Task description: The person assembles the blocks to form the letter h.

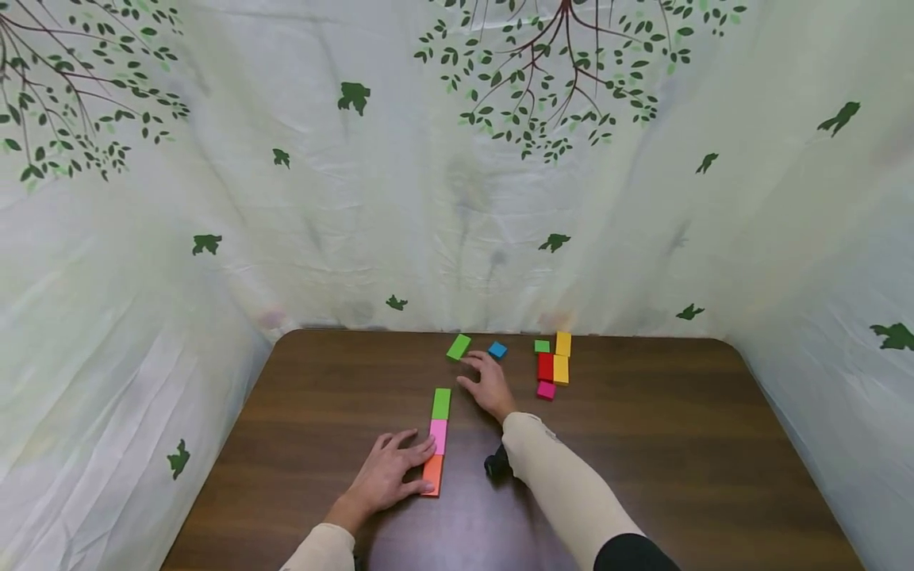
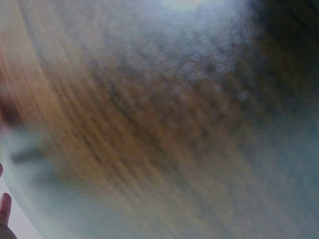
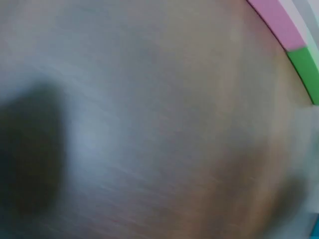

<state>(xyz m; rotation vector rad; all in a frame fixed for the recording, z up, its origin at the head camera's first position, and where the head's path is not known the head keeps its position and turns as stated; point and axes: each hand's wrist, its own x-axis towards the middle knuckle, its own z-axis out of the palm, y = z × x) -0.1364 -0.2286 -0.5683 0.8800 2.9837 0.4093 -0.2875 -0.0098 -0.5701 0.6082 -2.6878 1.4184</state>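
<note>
A row of blocks lies end to end on the table: light green (image 1: 441, 404), pink (image 1: 439, 434), then orange (image 1: 432, 471) nearest the body. My left hand (image 1: 385, 474) rests beside this row, thumb by the orange block and fingers spread at the pink–orange joint. Farther off, my right hand (image 1: 489, 386) reaches toward a tilted green block (image 1: 458, 346), fingertips close to its near end; contact is unclear. Just beyond that hand sits a blue block (image 1: 497, 350). In the right wrist view the row's pink block (image 3: 281, 22) shows at upper right. The left wrist view catches only fingertips (image 2: 5, 206).
Right of the blue block is a cluster: a small green block (image 1: 542, 346), two yellow blocks (image 1: 561, 370), a red block (image 1: 545, 366) and a magenta block (image 1: 546, 390). The brown table (image 1: 678, 444) ends at a white leaf-and-bird-printed curtain (image 1: 443, 198).
</note>
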